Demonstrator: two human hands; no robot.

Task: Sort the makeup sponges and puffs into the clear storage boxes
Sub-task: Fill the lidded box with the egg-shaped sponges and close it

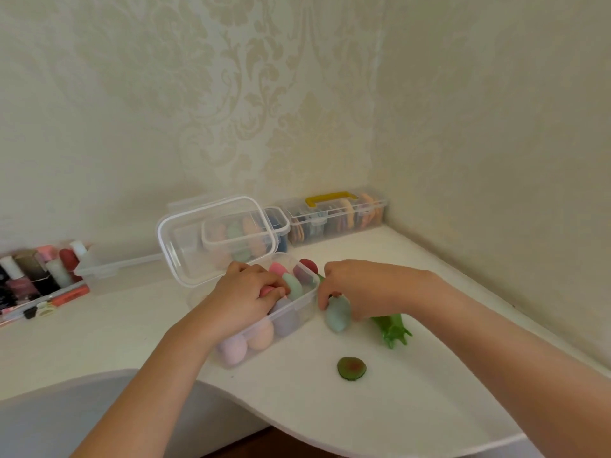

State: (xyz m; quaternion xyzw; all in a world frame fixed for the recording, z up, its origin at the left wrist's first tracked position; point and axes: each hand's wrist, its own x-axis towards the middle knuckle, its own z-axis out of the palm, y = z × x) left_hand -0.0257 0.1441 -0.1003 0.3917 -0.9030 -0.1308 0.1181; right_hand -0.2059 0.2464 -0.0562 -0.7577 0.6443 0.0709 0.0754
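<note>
An open clear storage box (305, 304) sits mid-table, its lid (185, 239) tilted up behind it. Several egg-shaped sponges lie inside: lilac (233, 350), peach (261, 335), mint (292, 285) and dark red (309, 266). My left hand (246, 294) reaches into the box, fingers closed on a pink sponge (266, 290). My right hand (357, 287) rests just right of the box, gripping a pale teal sponge (337, 315) that touches the table. A round avocado-patterned puff (351, 368) lies alone near the front.
A green plastic item (391, 327) lies under my right wrist. Behind stand a small clear box of puffs (281, 226) and a latched box with a yellow handle (334, 214). Nail polish bottles (36, 272) crowd the left; another clear box (109, 266) sits beside them.
</note>
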